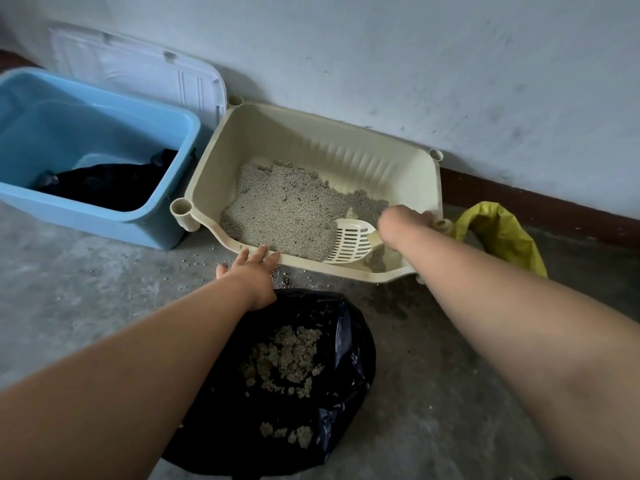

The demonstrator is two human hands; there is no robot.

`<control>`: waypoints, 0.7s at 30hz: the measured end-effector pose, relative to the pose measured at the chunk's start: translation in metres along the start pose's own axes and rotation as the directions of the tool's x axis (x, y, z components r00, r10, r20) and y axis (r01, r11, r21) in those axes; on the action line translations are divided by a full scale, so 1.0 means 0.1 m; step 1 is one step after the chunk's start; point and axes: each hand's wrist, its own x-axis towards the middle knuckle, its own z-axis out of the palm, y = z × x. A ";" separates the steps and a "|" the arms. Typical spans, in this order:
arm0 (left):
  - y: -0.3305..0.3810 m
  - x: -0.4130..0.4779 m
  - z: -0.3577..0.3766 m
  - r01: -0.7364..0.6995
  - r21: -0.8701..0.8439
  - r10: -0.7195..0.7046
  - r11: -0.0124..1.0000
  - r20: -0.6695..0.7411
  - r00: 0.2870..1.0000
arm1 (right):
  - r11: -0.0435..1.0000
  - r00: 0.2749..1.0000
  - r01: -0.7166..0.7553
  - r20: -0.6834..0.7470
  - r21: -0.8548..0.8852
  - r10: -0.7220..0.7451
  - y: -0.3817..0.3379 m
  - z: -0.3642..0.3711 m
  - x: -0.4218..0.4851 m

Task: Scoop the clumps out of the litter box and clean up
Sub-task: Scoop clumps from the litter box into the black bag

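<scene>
- At 9 o'clock a blue tub point(104, 218) with something dark inside stands touching the litter box point(329, 147). A white lid point(138, 74) leans on the wall behind it at 10 o'clock. If the box gets shoved leftward it would knock into the tub.
- The left hand point(254, 271) lies open, its straight fingers touching the box's near rim at about 7 o'clock of the box. With only a flat touch there it could slip, the box could tip, and more grains point(284, 276) would join those already on the floor point(69, 289).
- The black bag point(349, 341) lies slack at 6 o'clock, just below the left hand, with the scooped clumps point(287, 355) in it. Its mouth is low and loose, so a nudge from either forearm could spill them.
- The litter point(287, 206) lies banked toward the box's 9 o'clock side, between the two hands.
- The scoop point(349, 242) rests inside the box at its 5 o'clock corner, just left of the right hand point(401, 226).
- The right hand's fingers curl over the box's rim at 3 o'clock. Whether it also touches the scoop handle cannot be told.
- A yellow bag point(498, 237) slumps at 3 o'clock, just beyond that hand, where a sideways swing could catch it.
</scene>
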 end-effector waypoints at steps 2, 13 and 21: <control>-0.01 0.01 0.00 0.000 0.000 0.000 1.000 0.002 1.000 | 0.998 1.000 0.013 0.027 0.054 -0.015 -0.12 0.07 0.03; -0.09 -0.01 0.04 -0.034 -0.032 0.031 0.999 -0.105 0.994 | 0.893 0.997 0.017 0.065 0.451 -0.051 -0.36 0.46 -0.04; -0.20 -0.07 0.06 -0.050 -0.168 0.003 0.985 -0.274 0.962 | 0.703 0.999 -0.021 -0.003 0.711 0.034 -0.39 0.48 -0.02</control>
